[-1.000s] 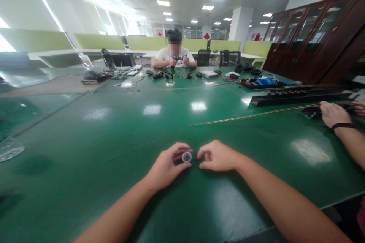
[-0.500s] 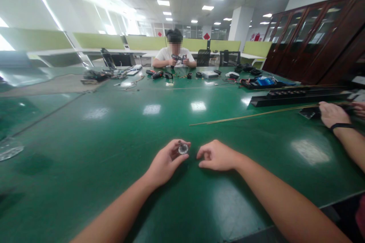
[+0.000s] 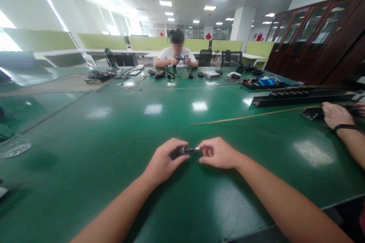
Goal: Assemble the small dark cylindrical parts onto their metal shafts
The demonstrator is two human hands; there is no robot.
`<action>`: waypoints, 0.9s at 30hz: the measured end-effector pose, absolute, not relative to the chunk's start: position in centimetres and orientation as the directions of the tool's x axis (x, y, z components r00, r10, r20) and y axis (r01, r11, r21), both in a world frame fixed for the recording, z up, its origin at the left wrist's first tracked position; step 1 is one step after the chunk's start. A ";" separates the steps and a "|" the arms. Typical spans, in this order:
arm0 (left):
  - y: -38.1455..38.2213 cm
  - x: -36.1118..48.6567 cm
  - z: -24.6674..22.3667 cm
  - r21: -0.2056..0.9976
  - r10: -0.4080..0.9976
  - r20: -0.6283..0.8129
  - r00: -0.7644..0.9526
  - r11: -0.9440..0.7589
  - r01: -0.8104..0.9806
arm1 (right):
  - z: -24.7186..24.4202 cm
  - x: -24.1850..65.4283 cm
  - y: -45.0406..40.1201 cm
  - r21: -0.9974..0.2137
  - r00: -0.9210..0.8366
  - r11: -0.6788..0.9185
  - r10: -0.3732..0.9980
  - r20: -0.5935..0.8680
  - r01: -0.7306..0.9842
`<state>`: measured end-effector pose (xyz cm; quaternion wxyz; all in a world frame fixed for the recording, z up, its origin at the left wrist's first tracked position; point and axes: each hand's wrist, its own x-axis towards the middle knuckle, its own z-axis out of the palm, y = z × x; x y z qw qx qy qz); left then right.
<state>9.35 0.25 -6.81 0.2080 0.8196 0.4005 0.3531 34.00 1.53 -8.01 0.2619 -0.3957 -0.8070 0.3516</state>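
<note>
Above the near part of the green table (image 3: 128, 129), my left hand (image 3: 162, 161) is closed around the wide dark end of a small metal part with a shaft (image 3: 188, 150). The part lies level, its thin dark shaft ending in a pale tip toward the right. My right hand (image 3: 218, 153) faces it with thumb and fingers curled, and its fingertips meet the pale tip. Its inner fingers are partly hidden. The exact kind of the part is too small to make out.
Thin brass-coloured rods (image 3: 236, 118) point in from the right, where another person's hand (image 3: 338, 115) rests near a black channel (image 3: 302, 97). A co-worker (image 3: 176, 55) sits opposite, behind scattered tools and parts. A clear round dish (image 3: 15, 148) is at left.
The metal part has turned from facing me end-on to lying sideways between my hands. My right fingertips now reach its tip. The view has shifted slightly.
</note>
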 end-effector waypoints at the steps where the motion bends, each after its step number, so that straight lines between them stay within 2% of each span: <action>1: 0.2 9.3 -6.8 0.619 0.802 0.408 0.437 -0.594 0.513 | -7.9 34.0 1.5 -0.777 -0.546 0.448 0.822 0.163 0.442; 9: 0.2 9.4 -7.3 0.626 0.846 0.389 0.364 -0.533 0.569 | -7.3 33.2 1.1 -0.708 -0.519 0.580 0.782 0.345 0.402; 13: 0.0 9.8 -7.0 0.600 0.823 0.397 0.406 -0.568 0.564 | -7.3 33.0 1.1 -0.671 -0.497 0.611 0.773 0.394 0.419; 27: -0.2 10.2 -7.0 0.599 0.800 0.387 0.459 -0.596 0.534 | -7.3 32.7 0.8 -0.641 -0.522 0.627 0.762 0.384 0.443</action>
